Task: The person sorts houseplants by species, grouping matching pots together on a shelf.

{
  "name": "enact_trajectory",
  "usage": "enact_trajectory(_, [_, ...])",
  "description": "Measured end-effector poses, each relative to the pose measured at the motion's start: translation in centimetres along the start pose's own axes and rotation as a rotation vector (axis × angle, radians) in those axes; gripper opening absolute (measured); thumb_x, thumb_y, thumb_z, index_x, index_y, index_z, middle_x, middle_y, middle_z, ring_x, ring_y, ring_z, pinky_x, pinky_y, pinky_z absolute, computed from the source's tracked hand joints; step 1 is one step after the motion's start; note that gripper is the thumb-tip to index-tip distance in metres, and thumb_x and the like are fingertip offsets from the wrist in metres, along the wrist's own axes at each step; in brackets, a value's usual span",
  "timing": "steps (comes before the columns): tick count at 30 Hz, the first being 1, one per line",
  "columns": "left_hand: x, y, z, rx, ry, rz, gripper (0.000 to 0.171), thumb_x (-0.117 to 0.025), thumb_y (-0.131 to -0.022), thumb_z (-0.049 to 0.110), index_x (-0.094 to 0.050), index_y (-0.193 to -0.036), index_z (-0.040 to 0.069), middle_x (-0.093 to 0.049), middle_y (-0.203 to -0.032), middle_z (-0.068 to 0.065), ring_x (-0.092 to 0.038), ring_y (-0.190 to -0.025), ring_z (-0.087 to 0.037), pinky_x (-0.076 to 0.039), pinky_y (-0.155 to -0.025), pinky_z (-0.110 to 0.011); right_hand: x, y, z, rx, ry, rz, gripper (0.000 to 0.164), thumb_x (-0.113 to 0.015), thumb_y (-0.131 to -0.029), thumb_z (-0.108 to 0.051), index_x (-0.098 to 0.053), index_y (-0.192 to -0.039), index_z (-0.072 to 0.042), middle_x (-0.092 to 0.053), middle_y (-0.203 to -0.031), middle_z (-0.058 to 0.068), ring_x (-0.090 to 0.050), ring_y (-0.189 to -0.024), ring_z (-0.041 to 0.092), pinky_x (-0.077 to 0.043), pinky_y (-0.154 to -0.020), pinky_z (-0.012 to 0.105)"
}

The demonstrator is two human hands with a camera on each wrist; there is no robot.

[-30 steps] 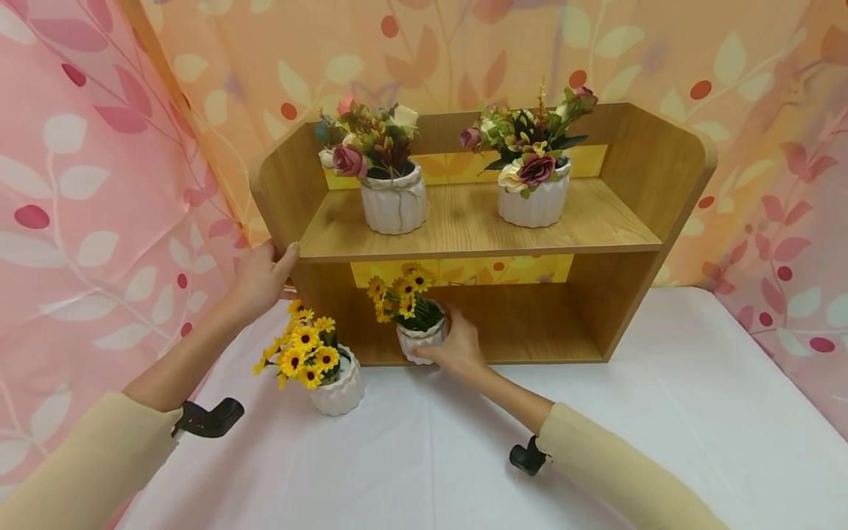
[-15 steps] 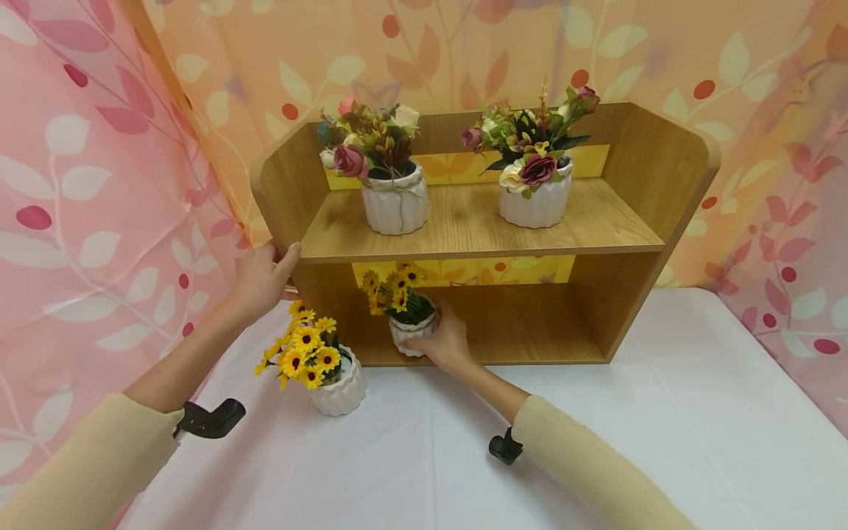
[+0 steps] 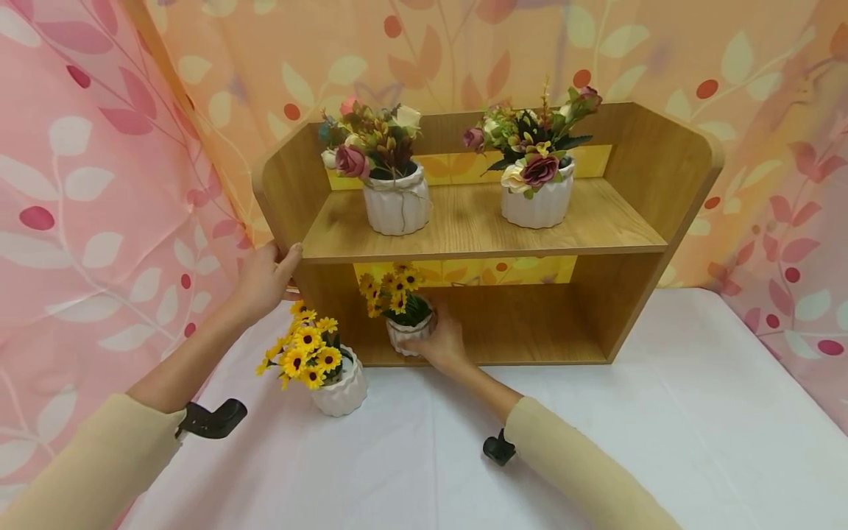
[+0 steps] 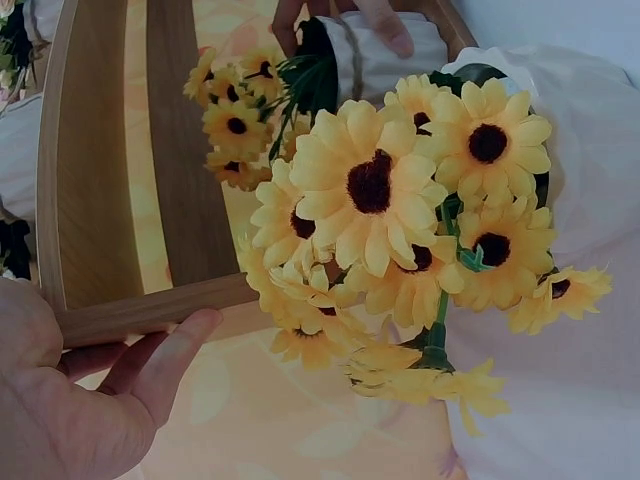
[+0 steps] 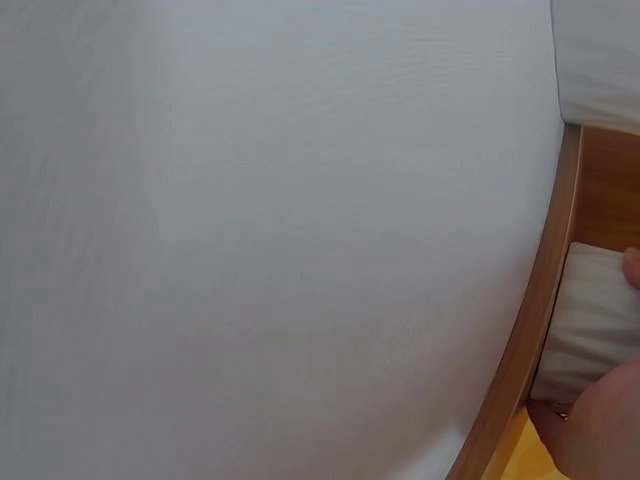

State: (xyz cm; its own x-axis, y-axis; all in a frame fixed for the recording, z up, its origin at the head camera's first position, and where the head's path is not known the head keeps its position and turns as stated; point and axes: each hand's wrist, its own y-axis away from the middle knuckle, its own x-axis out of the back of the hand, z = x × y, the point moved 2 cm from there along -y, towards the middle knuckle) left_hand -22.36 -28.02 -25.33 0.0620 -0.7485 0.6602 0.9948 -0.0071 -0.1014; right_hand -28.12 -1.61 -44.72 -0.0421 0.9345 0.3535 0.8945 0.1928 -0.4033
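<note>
In the head view, my right hand (image 3: 442, 342) grips a white flowerpot of yellow sunflowers (image 3: 407, 336) from its right side, thumb across the front. This pot is at the lower left of a two-tier wooden shelf (image 3: 483, 250), right at its front edge. My left hand (image 3: 261, 283) holds the shelf's left side panel, its thumb at the front edge and fingers behind, as the left wrist view shows. A second white pot of sunflowers (image 3: 339, 390) stands on the table in front of the shelf. Its blooms (image 4: 370, 190) fill the middle of the left wrist view.
On the upper tier stand two white pots with mixed artificial flowers, one left (image 3: 397, 202) and one right (image 3: 538, 202). A white cloth (image 3: 397, 464) covers the table. Patterned curtains (image 3: 99, 243) hang behind and on both sides.
My right hand has moved the sunflower pot slightly left and deeper into the lower tier, then has nearly stopped. My left hand keeps its place on the side panel.
</note>
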Motion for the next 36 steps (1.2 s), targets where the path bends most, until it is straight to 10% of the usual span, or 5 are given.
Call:
enact_trajectory(18, [0.0, 0.2, 0.3, -0.005, -0.017, 0.003, 0.071, -0.032, -0.115, 0.044, -0.027, -0.159, -0.011, -0.052, -0.148, -0.037, -0.065, -0.124, -0.052, -0.063, -0.085, -0.043, 2.1, 1.9, -1.0, -0.056, 0.055, -0.055, 0.108, -0.098, -0.073, -0.018, -0.034, -0.157, 0.003, -0.056, -0.146, 0.03, -0.053, -0.137, 0.05, -0.048, -0.112, 0.064])
enact_trajectory(36, [0.1, -0.1, 0.0, 0.001, -0.012, 0.001, 0.071, -0.031, -0.115, 0.043, -0.026, -0.159, -0.013, -0.05, -0.148, -0.038, -0.064, -0.123, -0.054, -0.063, -0.083, -0.042, 2.7, 6.4, -3.9, -0.024, -0.001, -0.097, 0.091, -0.096, -0.076, -0.016, -0.043, -0.146, 0.007, -0.059, -0.141, 0.03, -0.056, -0.132, 0.049, -0.049, -0.108, 0.066])
